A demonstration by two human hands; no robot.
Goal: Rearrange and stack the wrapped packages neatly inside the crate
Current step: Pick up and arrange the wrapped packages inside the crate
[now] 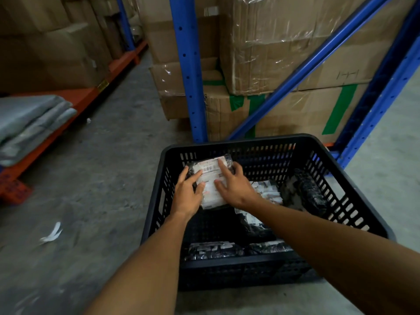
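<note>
Under both hands [211,189], labelled package [211,178] lies inside crate [238,142].

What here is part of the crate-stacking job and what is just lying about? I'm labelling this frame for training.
Job:
black crate
labelled package under both hands
left hand
right hand
other wrapped packages

Lying about:
cardboard boxes
blue racking
grey folded bags
paper scrap on the floor
</note>
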